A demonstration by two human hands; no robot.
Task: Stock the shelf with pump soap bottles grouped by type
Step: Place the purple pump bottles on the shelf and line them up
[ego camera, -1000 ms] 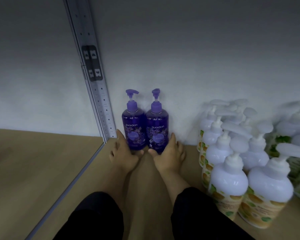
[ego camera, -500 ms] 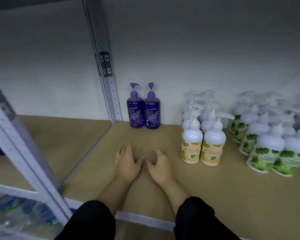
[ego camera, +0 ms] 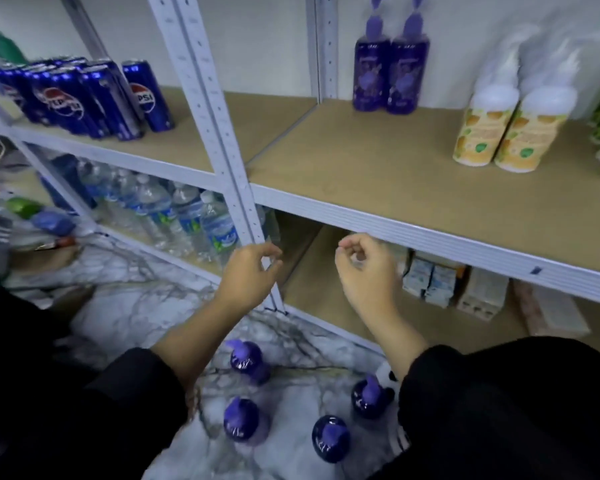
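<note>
1. Down on the marbled floor (ego camera: 125, 306), closest in, four purple pump soap bottles (ego camera: 330, 438) stand upright between the two black sleeves (ego camera: 499, 403), well apart from each other
2. Up a level: left hand (ego camera: 248, 277) and right hand (ego camera: 368, 271) hang in the air just in front of the shelf edge (ego camera: 430, 233), fingers loosely curled, nothing in either one
3. Behind the hands, the lower shelf shows water bottles (ego camera: 187, 220) on the left and small cartons (ego camera: 433, 282) on the right
4. Far back on the upper shelf board, two purple pump soap bottles on the shelf (ego camera: 390, 71) sit side by side, touching, against the wall
5. Right of them, orange-label pump bottles (ego camera: 506, 133), then green-label ones at the frame edge, blurred
6. Far left: Pepsi cans (ego camera: 84, 98) clustered
</note>
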